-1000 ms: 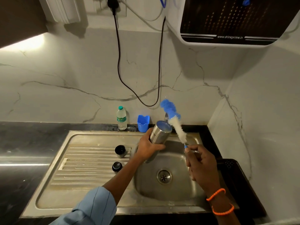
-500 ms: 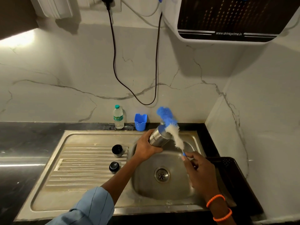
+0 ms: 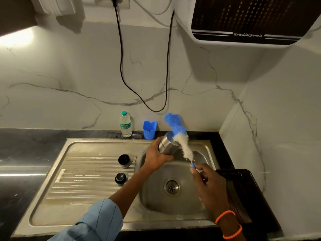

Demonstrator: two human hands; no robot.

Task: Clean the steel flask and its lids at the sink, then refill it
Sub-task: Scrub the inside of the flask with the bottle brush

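My left hand [image 3: 155, 156] grips the steel flask [image 3: 167, 144], tilted over the back of the sink bowl [image 3: 156, 202] with its base end pointing up and away. My right hand [image 3: 208, 186] holds the thin handle of a bottle brush [image 3: 183, 143] with white bristles and a blue tip. The bristles lie against the flask's upper end, outside it. Two dark lids [image 3: 124, 160] [image 3: 120, 178] stand on the ribbed draining board [image 3: 78, 181], left of the bowl.
A small plastic water bottle [image 3: 125, 124] and a blue cup [image 3: 149, 129] stand on the dark counter behind the sink. A water purifier [image 3: 246, 20] hangs on the wall above right. A black tray [image 3: 243, 188] sits right of the bowl. Cables hang down the wall.
The flask has sunk a little and tipped further back. The brush has swung in from beside the flask until its bristles rest on the flask's top end.
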